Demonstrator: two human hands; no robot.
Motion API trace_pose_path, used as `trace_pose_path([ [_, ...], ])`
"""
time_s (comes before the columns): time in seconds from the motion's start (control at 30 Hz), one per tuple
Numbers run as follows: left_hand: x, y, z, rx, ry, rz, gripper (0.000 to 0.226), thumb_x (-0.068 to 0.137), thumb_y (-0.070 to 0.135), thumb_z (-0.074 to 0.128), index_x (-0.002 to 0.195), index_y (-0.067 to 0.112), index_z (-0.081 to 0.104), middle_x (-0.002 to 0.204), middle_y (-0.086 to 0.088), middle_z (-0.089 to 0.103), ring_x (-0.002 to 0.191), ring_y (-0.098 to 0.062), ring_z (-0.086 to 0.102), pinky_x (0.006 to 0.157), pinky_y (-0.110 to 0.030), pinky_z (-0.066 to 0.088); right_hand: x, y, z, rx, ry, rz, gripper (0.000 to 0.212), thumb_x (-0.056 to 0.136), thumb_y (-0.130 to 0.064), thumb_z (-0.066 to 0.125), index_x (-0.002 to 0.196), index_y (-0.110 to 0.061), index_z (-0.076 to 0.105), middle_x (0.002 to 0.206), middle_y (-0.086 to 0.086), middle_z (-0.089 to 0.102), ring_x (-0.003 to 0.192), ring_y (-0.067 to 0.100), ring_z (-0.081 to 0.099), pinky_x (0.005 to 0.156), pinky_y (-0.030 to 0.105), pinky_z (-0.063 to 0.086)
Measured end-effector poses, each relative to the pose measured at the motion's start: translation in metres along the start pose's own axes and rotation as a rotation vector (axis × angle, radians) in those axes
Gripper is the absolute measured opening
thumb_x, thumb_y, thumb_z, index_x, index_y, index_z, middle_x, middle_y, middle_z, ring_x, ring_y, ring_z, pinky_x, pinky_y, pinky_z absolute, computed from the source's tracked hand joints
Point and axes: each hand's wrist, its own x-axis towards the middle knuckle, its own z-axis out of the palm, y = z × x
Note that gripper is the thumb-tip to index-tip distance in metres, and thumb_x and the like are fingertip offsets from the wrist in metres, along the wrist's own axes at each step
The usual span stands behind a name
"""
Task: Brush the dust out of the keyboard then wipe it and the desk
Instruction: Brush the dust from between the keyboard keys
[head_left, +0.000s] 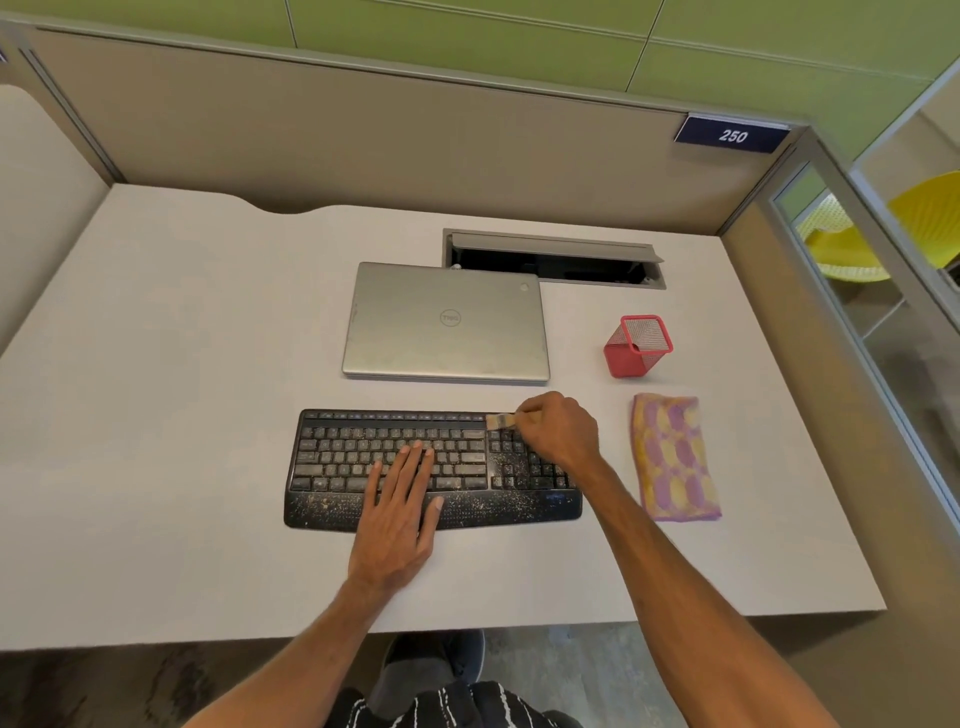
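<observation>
Near the middle of the frame sits the black wireless keyboard (434, 470) on the pale grey desk (182, 415), and it's filthy — yellowish crumbs all over the keys and wrist rest. Left hand (400, 514) lies flat on it, fingers straight, palm over the wrist rest and fingertips on the middle key rows. Right hand (558, 431) is curled around a small brush with pale bristles (501, 420), bristles touching the top edge just above the number pad. Folded pink-and-yellow patterned cloth (675, 457) lies on the desk to the right of the keyboard, not touching it. Above that stands a red mesh pen cup (636, 345), and a closed silver laptop (445, 322) sits just behind the keyboard — centre frame.
</observation>
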Motion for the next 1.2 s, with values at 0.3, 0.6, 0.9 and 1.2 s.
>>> trace_pose_path([
  [0.3, 0.000, -0.001, 0.002, -0.013, 0.004, -0.002, 0.070, 0.115, 0.044, 0.037, 0.177, 0.017, 0.015, 0.185, -0.002, 0.009, 0.171, -0.020, 0.009, 0.136, -0.060, 0.014, -0.005, 0.001, -0.003, 0.033, -0.013, -0.030, 0.020, 0.094, -0.032, 0.065, 0.105, -0.029, 0.080, 0.097, -0.008, 0.079, 0.078, 0.011, 0.065, 0.067, 0.025, 0.047],
  [0.6, -0.001, -0.002, 0.003, -0.001, -0.004, -0.013, 0.068, 0.116, 0.046, 0.031, 0.177, 0.019, 0.013, 0.185, -0.001, 0.008, 0.171, -0.019, 0.008, 0.136, -0.060, 0.014, -0.003, 0.018, -0.017, 0.050, 0.127, 0.085, 0.021, 0.091, -0.034, 0.065, 0.104, -0.026, 0.080, 0.093, -0.005, 0.079, 0.073, 0.013, 0.062, 0.064, 0.025, 0.044],
  [0.9, -0.001, -0.001, 0.002, -0.014, -0.002, -0.014, 0.069, 0.116, 0.045, 0.034, 0.177, 0.018, 0.015, 0.185, -0.002, 0.011, 0.171, -0.020, 0.009, 0.136, -0.060, 0.015, 0.003, 0.029, -0.014, -0.027, 0.084, 0.127, 0.021, 0.090, -0.035, 0.065, 0.101, -0.028, 0.081, 0.092, -0.006, 0.078, 0.076, 0.016, 0.066, 0.064, 0.027, 0.047],
  [1.2, 0.000, -0.001, 0.002, -0.012, 0.001, -0.015, 0.067, 0.116, 0.045, 0.030, 0.176, 0.018, 0.017, 0.184, -0.003, 0.013, 0.171, -0.021, 0.010, 0.136, -0.060, 0.015, 0.003, 0.032, -0.013, 0.084, 0.091, 0.102, 0.027, 0.089, -0.042, 0.063, 0.106, -0.031, 0.081, 0.099, -0.012, 0.079, 0.086, 0.014, 0.071, 0.067, 0.027, 0.048],
])
